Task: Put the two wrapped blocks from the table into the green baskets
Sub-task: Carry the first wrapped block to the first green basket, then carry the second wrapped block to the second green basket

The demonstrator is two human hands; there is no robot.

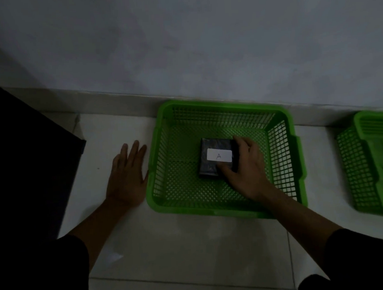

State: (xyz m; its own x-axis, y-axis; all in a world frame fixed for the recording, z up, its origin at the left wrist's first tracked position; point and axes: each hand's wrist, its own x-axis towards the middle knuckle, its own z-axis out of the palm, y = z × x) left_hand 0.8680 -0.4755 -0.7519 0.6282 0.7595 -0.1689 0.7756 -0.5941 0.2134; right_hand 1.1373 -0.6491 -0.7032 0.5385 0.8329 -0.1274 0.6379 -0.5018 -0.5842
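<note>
A dark wrapped block (209, 164) with a white label marked "A" lies on the bottom of the green basket (285, 161) on the tiled floor. My right hand (248, 170) reaches into that basket and grips the block's right side, thumb at its near edge and fingers at its far corner. My left hand (127, 173) rests flat on the floor just left of the basket, fingers spread and holding nothing. A second green basket (358, 175) stands at the right edge, partly cut off, with a white label showing.
A dark table (25, 159) fills the left side. A pale wall (180, 44) rises right behind the baskets. Light floor tiles (192, 252) run toward me, and my dark-clothed knees sit at the bottom corners.
</note>
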